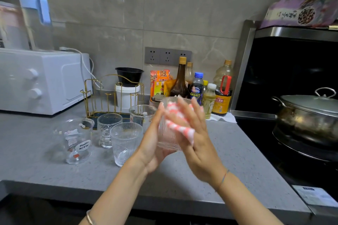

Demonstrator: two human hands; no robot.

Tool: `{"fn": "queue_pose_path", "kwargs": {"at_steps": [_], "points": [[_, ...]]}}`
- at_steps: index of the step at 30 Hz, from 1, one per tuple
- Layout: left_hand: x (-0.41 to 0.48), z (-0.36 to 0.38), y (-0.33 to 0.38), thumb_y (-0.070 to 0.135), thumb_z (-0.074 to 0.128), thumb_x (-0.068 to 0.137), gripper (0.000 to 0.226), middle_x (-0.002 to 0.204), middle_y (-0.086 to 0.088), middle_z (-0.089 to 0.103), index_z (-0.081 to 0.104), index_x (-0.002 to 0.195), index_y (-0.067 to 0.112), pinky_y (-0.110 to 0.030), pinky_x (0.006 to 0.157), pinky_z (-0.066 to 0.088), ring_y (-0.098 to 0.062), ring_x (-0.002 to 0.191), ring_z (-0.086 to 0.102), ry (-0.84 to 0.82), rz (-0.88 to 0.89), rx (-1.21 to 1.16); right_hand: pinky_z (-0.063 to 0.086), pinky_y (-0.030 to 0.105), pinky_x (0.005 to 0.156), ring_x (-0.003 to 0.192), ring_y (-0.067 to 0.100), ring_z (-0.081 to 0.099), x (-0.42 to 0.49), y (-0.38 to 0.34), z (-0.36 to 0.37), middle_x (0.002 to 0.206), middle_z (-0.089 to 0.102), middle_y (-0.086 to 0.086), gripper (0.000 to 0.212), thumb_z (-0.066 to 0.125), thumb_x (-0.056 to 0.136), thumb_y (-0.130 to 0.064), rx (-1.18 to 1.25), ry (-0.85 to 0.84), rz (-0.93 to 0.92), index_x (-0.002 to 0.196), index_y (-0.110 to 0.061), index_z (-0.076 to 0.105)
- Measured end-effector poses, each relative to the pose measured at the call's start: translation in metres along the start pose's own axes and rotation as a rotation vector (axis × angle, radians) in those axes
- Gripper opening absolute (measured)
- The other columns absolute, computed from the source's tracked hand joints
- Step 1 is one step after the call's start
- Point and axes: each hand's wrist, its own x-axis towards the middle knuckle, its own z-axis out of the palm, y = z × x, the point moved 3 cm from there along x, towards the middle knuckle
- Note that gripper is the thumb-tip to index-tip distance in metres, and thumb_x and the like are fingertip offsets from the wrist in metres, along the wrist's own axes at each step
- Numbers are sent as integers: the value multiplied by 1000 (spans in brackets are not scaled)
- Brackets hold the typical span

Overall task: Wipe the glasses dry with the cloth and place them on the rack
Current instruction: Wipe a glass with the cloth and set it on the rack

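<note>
Mid-wipe: left hand (155, 133) cups a ribbed glass (169, 133) from its 9 o'clock side, grip closed round the wall to steady it above the desk (228, 151). Right hand (193, 129) presses a pink-and-white cloth (180, 124) flat on the 3 o'clock side, fingers spread for coverage. Gold rack (109, 97) sits empty at 10 o'clock; four glasses wait before it, probably still undried.
</note>
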Motion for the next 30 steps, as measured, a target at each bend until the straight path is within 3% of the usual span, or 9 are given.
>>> {"fn": "queue_pose_path", "kwargs": {"at_steps": [3,6,8,11,13,17,20,27,30], "points": [[-3,1,-7,71,46,82,66,120,-10,69,61,129,27,-47,95,48,-28,112,64,13,-18,23,7,49,120,148,8,1,20,6,-14,155,14,-27,42,28,98,-52,104,71,158,138,-47,39],[-4,1,-8,71,48,81,66,119,-10,70,61,128,27,-48,97,47,-28,113,64,31,-2,7,11,52,119,148,7,2,23,2,-14,152,9,-36,47,33,98,-40,99,61,109,132,-70,20],[-5,3,-6,69,46,83,62,118,-9,70,62,127,28,-45,96,49,-26,112,65,22,24,-2,10,54,118,148,12,1,18,0,-10,154,9,-31,47,31,99,-37,78,36,50,136,-64,22],[-4,3,-5,66,41,89,60,114,-10,72,65,122,23,-38,85,54,-22,103,69,63,23,-28,10,60,116,149,20,1,0,0,0,159,17,-11,42,28,102,-39,79,-1,27,141,-32,43],[-1,0,-4,74,46,81,78,121,-15,68,66,122,11,-43,98,49,-27,111,65,48,-11,-82,10,61,115,149,24,2,-17,-3,10,159,20,-5,42,29,102,-36,61,-48,-10,138,-23,48],[3,-1,-4,78,47,68,89,111,-21,69,74,100,-1,-43,111,37,-31,106,65,-46,-93,-197,7,56,117,149,27,4,-34,-3,17,157,24,-1,41,32,102,-33,-33,-88,-87,139,-23,46],[4,-2,-9,79,50,74,91,125,-18,65,65,123,4,-47,111,36,-29,118,61,-56,-81,-134,4,51,118,148,27,7,-27,-2,13,156,26,-2,40,29,103,-39,-42,-47,-72,137,-30,46],[-10,5,-12,61,50,82,59,118,-11,70,68,121,20,-40,89,48,-22,103,66,7,4,-13,12,45,120,147,7,7,13,4,-10,154,19,-24,43,31,95,-58,169,72,203,138,-55,32],[-10,2,-15,63,57,83,58,119,-11,70,69,119,19,-44,93,47,-25,107,64,9,-1,-17,22,48,117,145,5,17,18,19,-15,154,25,-18,66,35,90,-67,286,88,345,146,-31,33]]}}
